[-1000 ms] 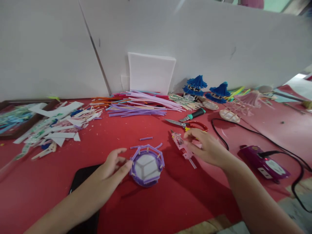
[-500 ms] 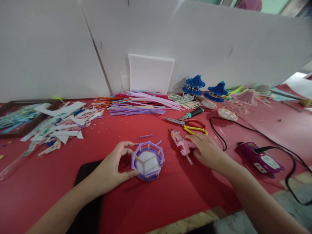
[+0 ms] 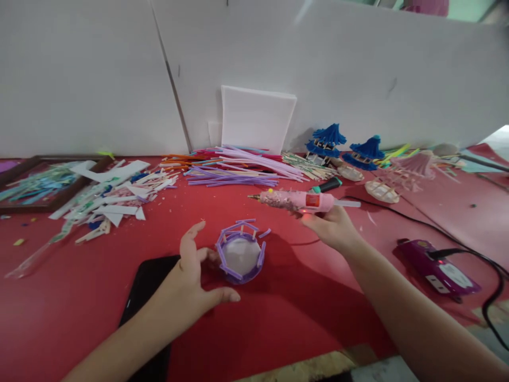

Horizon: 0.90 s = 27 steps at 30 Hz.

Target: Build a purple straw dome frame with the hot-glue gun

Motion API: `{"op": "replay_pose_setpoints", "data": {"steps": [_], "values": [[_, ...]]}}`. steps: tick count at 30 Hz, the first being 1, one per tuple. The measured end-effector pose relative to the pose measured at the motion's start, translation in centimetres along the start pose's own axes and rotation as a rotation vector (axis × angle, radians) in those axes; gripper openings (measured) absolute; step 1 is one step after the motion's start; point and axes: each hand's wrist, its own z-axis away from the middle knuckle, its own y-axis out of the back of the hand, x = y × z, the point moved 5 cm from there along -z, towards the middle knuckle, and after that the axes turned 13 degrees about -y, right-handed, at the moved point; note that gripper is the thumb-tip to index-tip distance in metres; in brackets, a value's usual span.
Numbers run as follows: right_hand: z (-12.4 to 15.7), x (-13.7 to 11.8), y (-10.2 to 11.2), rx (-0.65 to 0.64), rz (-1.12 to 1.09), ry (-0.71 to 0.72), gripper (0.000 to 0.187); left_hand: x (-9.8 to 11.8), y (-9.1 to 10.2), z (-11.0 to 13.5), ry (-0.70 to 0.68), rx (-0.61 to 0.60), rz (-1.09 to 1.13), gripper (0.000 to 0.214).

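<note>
My right hand (image 3: 334,225) grips a pink hot glue gun (image 3: 294,201) by its handle, held up over the table with the nozzle pointing left and a clear glue stick out of its back end. A small round purple frame (image 3: 260,257) with short pale posts and a whitish base stands on the red table. Beside its left edge, my left hand (image 3: 199,270) has its thumb and fingers spread apart; whether a fingertip touches the frame I cannot tell. Loose purple pieces (image 3: 264,233) lie at the frame's far side.
Purple sticks (image 3: 234,178) and other coloured ones lie along the back. White scraps (image 3: 115,199) and a brown tray (image 3: 47,204) are at left. Blue roof-shaped models (image 3: 363,152) stand back right. A black phone-like slab (image 3: 151,297) sits under my left forearm; a purple power box (image 3: 437,268) is at right.
My right hand has lifted the glue gun from the table and turned its nozzle leftward. My left hand's fingers have spread wider around the purple frame. The view has shifted slightly.
</note>
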Motion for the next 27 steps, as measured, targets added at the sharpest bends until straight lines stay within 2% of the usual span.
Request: {"op": "replay_pose_setpoints", "data": {"steps": [3,5,8,12,19,23,27], "values": [[-0.1,1.6,-0.1,-0.045,-0.105,-0.056,0.014,-0.4,1.7,-0.4,-0.044,0.072,-0.178,0.113],[-0.1,2.3,0.3,-0.077,-0.136,-0.103,0.013,-0.5,1.7,-1.1,-0.104,0.081,-0.199,0.117],[-0.2,3.1,1.0,-0.138,-0.15,-0.173,0.01,-0.8,0.1,-2.1,-0.159,0.0,-0.081,0.124],[-0.2,3.8,1.4,-0.186,-0.133,-0.203,0.005,-1.5,-1.1,-2.7,-0.175,0.011,0.055,0.116],[0.0,4.5,0.9,-0.2,-0.1,-0.21,0.007,-2.1,-0.9,-2.3,-0.167,-0.019,0.053,0.094],[0.2,4.6,0.7,-0.202,-0.159,-0.264,0.002,-1.4,-0.4,-2.2,-0.096,0.027,0.249,0.083],[0.5,4.5,0.5,-0.221,-0.202,-0.322,0.001,-0.4,0.3,-2.2,-0.019,0.082,0.477,0.087]]}}
